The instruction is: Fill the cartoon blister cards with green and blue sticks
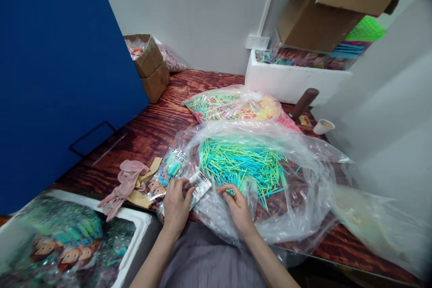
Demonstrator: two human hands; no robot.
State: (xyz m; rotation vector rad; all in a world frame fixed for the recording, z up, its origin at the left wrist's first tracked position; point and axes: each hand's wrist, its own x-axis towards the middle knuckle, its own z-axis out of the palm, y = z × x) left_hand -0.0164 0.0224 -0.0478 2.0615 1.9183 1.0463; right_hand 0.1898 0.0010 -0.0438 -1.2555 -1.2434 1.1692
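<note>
My left hand (177, 202) is closed on the edge of a clear plastic packet (201, 185) with a white top, at the front of the table. My right hand (239, 210) pinches a small bundle of thin green and blue sticks (230, 192), seen end-on. Just beyond it lies a loose heap of the same green and blue sticks (243, 162) on a large, opened clear plastic bag (307, 198). Beside my left hand are filled packets (170, 168) with sticks and printed cartoon faces. My fingers partly cover the packet.
Pink and yellow gloves (130, 180) lie at the left. A foam box (135, 229) of filled packets stands lower left. Behind the heap rests a bag of multicoloured sticks (222, 103). A brown cylinder (304, 103), paper cup (324, 126) and white foam box (290, 82) are farther right.
</note>
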